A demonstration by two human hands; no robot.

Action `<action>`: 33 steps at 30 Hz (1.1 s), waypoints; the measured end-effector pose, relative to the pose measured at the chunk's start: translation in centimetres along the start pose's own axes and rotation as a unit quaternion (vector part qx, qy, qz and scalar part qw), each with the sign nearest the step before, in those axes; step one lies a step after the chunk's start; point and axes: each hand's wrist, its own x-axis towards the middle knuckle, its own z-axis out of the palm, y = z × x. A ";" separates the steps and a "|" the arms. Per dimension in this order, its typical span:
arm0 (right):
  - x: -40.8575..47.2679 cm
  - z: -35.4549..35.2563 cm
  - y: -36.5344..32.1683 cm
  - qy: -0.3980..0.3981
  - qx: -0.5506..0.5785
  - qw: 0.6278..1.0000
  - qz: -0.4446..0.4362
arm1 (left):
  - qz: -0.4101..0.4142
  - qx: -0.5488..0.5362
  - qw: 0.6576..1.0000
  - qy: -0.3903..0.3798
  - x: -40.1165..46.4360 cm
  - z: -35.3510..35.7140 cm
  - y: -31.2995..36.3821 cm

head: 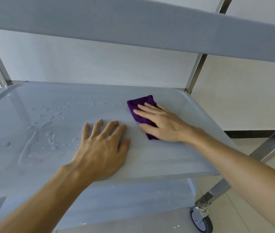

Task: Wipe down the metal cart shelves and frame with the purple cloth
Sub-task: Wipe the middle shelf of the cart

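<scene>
Head view: both hands flat, right hand [162, 122] pressing cloth [141, 106], left hand [102, 148] bracing the shelf [175, 158]; droplets [47, 128] left of the cloth may be missed.

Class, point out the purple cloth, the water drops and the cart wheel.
purple cloth [140, 100]: head view, far corner.
water drops [49, 125]: head view, shelf's left half.
wheel [201, 220]: head view, hub.

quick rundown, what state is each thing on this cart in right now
purple cloth: folded, flat on the middle shelf, pressed under the right hand
right hand: fingers straight, on the cloth
left hand: flat, fingers spread, resting on the shelf
middle shelf: wet, water drops on its left part
caster wheel: on the floor
</scene>
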 end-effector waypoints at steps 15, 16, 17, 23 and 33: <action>8.2 -1.1 7.6 0.013 0.004 0.962 0.274 | 0.010 0.017 1.000 0.016 -0.6 -0.2 0.5; 8.9 -0.7 6.0 0.007 0.010 0.971 0.237 | 0.011 0.018 1.000 0.017 -0.4 -0.3 0.5; 9.2 -0.4 4.4 0.004 0.019 0.980 0.200 | 0.011 0.019 1.000 0.018 -0.3 -0.3 0.5; 1.9 0.2 -0.6 -0.005 0.031 0.999 0.039 | 0.003 0.017 1.000 0.025 -0.2 -0.5 0.9; -10.7 -1.7 5.1 -0.010 0.037 0.988 0.149 | 0.006 -0.023 0.999 0.027 0.3 -0.6 2.6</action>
